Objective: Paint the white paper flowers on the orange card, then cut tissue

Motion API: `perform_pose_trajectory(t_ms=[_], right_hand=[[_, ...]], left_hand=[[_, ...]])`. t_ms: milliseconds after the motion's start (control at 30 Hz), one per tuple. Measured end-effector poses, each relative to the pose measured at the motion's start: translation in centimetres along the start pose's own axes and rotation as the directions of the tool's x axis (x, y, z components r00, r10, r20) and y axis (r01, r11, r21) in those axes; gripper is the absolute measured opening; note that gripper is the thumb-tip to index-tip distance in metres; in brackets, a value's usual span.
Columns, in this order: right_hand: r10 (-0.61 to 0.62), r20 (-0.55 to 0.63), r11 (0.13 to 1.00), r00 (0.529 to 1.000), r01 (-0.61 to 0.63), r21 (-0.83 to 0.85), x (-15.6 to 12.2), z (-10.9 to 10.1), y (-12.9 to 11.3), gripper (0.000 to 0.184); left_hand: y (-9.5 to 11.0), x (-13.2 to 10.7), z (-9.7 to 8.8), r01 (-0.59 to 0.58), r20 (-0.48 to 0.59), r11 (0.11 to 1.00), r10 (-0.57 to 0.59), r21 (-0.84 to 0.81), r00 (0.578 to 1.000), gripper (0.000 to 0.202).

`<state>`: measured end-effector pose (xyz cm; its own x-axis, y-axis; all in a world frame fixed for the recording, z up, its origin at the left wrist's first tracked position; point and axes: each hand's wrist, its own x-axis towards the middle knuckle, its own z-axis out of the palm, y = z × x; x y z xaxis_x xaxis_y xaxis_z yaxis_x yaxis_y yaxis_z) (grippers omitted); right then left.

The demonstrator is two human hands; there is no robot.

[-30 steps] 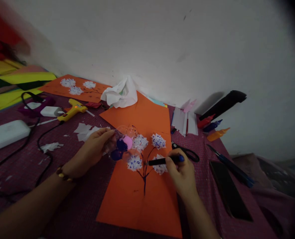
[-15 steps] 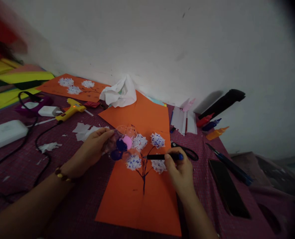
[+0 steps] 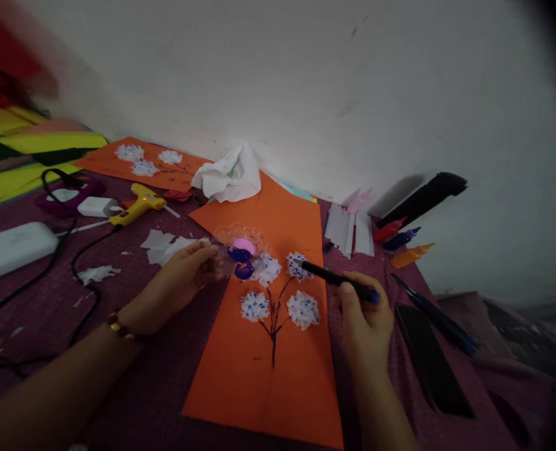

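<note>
My left hand [image 3: 181, 279] grips the edge of a clear plastic paint palette [image 3: 240, 247] holding pink and dark blue paint, tilted above the top of an orange paper sheet [image 3: 268, 369]. On the sheet are several white paper flowers speckled blue [image 3: 303, 308] joined by a dark painted stem [image 3: 273, 326]. My right hand [image 3: 365, 316] is closed on a black brush with a blue end [image 3: 337, 280], its tip pointing left at the upper right flower [image 3: 298, 264].
A yellow glue gun [image 3: 137, 205] with a black cable lies at the left, near white paper scraps [image 3: 163, 243]. Black scissors, paint tubes [image 3: 400, 241], paper strips [image 3: 350, 227] and a dark phone [image 3: 431, 360] lie at the right. A crumpled white cloth [image 3: 228, 175] sits by the wall.
My right hand has drawn back to the right and lifted the brush off the stem, tip now at the upper right flower. The palette in my left hand has moved slightly up and away.
</note>
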<state>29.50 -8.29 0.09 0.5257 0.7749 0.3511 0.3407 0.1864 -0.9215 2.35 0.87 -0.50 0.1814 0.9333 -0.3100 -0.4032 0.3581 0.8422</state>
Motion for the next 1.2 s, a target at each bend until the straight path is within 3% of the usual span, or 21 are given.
perform_pose_trajectory(t_ms=[167,267,567,867,1100,1200], right_hand=[[0.019,-0.004,0.999,1.000,-0.019,0.046,0.2,-0.3,0.0,0.021],[0.012,0.025,0.998,1.000,-0.014,0.061,0.1,-0.2,0.0,0.019],[0.018,0.031,0.993,0.999,-0.022,0.116,0.3,-0.3,0.3,0.016],[0.041,0.029,0.991,0.999,-0.044,0.125,0.6,-0.4,1.3,0.019],[0.105,-0.103,0.982,0.989,-0.087,0.166,1.4,-0.8,1.8,0.019],[0.072,-0.151,0.980,0.986,-0.041,0.195,1.8,-0.8,2.2,0.012]], left_hand=[[-0.2,0.3,-0.4,0.084,0.143,0.986,-0.064,-0.141,0.988,0.006],[0.0,0.2,-0.3,0.081,0.163,0.969,-0.043,-0.234,0.986,0.007],[0.3,-0.2,0.6,0.001,0.059,0.971,0.014,-0.238,0.998,0.010],[0.1,0.8,-0.1,-0.048,-0.013,0.974,0.046,-0.220,0.999,0.008],[-0.2,0.8,0.2,-0.091,-0.009,0.988,0.091,-0.123,0.996,0.018],[-0.5,0.7,0.2,-0.089,-0.025,0.993,0.087,-0.083,0.996,0.020]])
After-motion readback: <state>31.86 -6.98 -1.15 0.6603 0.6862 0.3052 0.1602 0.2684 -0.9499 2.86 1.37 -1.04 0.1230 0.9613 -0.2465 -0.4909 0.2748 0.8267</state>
